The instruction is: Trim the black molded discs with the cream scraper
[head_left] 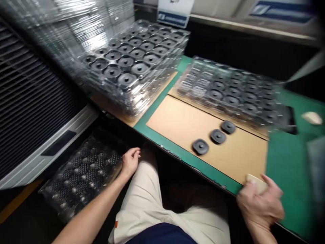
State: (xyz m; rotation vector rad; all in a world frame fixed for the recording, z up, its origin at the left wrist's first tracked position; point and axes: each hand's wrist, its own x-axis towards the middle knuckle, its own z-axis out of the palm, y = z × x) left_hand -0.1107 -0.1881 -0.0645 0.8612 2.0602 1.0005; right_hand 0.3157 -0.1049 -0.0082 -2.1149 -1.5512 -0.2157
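Note:
My right hand (261, 201) grips a flat cream-coloured block (257, 183) at the front right corner of a tan board (177, 118); I cannot tell what the block is made of. My left hand (130, 162) is closed in a loose curl beside my left knee, off the table, with nothing visible in it. Three dark grey, rounded-square discs with a centre knob lie on the board: a front one (200, 146), a middle one (218, 136) and a rear one (228, 127).
Behind the board, a clear plastic tray (195, 79) is partly filled with similar discs. A tall stack of filled trays (142, 91) stands at the left. Lower left are more clear trays (83, 173). A pale piece (312, 118) lies on the green table mat (286, 152).

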